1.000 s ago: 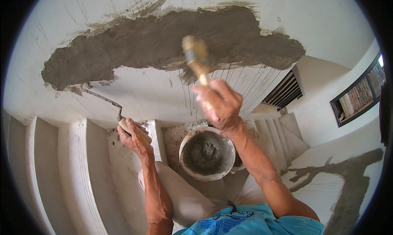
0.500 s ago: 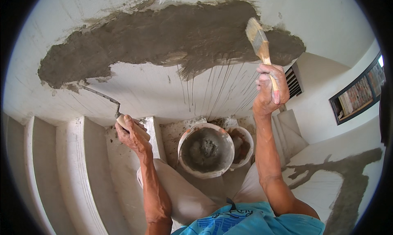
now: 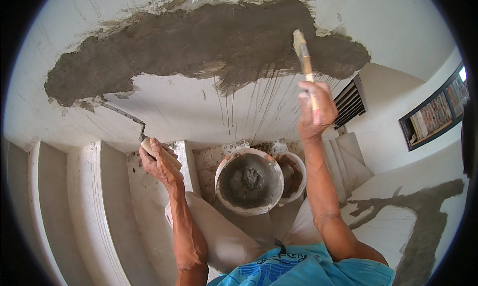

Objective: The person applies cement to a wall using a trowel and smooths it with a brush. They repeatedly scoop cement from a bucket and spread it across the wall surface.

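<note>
My right hand [image 3: 317, 109] is closed round the wooden handle of a paintbrush [image 3: 304, 62], its pale bristles pointing up at the right part of a dark wet mortar patch [image 3: 189, 42] on the white wall. Whether the bristles touch the mortar I cannot tell. In my left hand [image 3: 162, 164] is a trowel [image 3: 123, 113], gripped by its light handle. Its thin metal blade is seen nearly edge-on, with the tip near the lower left edge of the patch. Grey drips run down the wall beneath the mortar.
Between my knees stands a bucket of grey mortar [image 3: 226, 196], with a smaller white bucket [image 3: 301, 189] against its right side. Stair steps [image 3: 94, 196] rise at the left. On the right are a dark vent [image 3: 351, 102], a framed window [image 3: 432, 109] and another grey mortar patch [image 3: 428, 211].
My right hand has shifted left and slightly down with the paintbrush, which has turned so its bristles look narrower. The left hand and trowel stay nearly still.
</note>
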{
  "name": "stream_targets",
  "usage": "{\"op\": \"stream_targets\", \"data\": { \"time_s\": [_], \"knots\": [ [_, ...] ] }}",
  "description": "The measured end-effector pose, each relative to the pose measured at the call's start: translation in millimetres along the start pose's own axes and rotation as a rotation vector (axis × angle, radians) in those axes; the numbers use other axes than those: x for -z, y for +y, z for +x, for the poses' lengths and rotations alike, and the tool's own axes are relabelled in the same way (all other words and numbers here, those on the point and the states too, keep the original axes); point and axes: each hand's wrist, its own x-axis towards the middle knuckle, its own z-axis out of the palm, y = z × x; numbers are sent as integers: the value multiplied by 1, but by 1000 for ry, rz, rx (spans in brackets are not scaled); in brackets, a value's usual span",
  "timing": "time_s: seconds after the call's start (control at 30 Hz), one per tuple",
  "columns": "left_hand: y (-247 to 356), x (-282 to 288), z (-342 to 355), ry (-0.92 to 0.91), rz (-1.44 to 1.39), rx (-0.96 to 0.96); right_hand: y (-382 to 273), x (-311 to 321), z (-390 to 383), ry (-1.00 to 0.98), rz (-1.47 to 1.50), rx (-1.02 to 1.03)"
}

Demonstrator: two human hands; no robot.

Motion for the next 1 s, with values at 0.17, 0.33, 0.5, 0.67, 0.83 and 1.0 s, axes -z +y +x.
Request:
{"op": "stream_targets", "data": {
  "time_s": [0.17, 0.33, 0.5, 0.67, 0.83, 1.0],
  "knots": [
    [-1, 1, 2, 2, -5, -6, -23, -18, -28, -232, -2, 82],
    [-2, 2, 2, 0, -16, -19, -48, -31, -21, -362, 296, 34],
    [-1, -1, 1, 13, -28, 18, -29, -21, -7, -118, 459, -457],
    [0, 2, 2, 9, -13, 1, -10, 19, -5, 112, 101, -469],
    [-2, 2, 3, 17, -21, 8, -10, -9, -11, 36, -147, -156],
    [-3, 3, 4, 11, -42, -3, -68, -41, -38, -215, 116, -156]
  ]
}}
